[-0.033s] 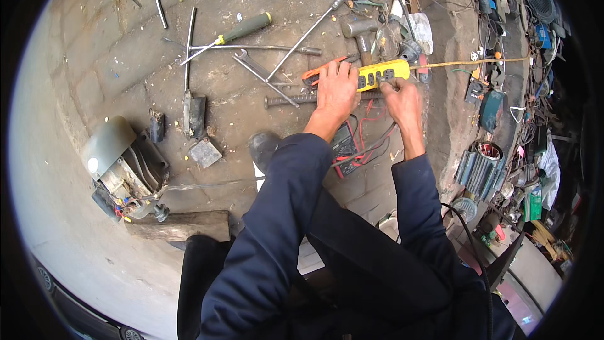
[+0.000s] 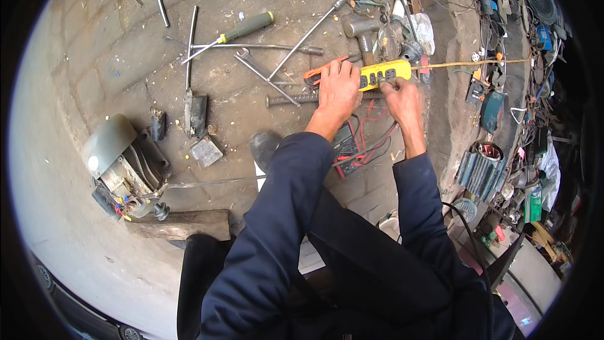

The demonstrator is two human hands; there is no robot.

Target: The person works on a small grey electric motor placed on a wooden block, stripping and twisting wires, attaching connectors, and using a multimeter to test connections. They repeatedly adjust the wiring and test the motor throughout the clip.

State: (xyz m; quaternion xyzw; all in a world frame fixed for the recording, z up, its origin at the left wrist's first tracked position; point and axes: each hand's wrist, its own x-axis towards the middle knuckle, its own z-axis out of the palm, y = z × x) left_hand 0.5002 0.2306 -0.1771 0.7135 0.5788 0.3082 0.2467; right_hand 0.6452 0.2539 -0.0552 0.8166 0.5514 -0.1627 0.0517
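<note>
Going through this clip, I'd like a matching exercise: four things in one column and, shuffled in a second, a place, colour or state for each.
Things:
1. Power strip
2. Left hand
3. Screwdriver
4. Right hand

Places, colours, states:
A. Lies across a T-shaped wrench
B. Bunched up close against the sockets
C. Mostly yellow
D. Spread over the strip's left end

Right pairs: 1-C, 2-D, 3-A, 4-B.
</note>
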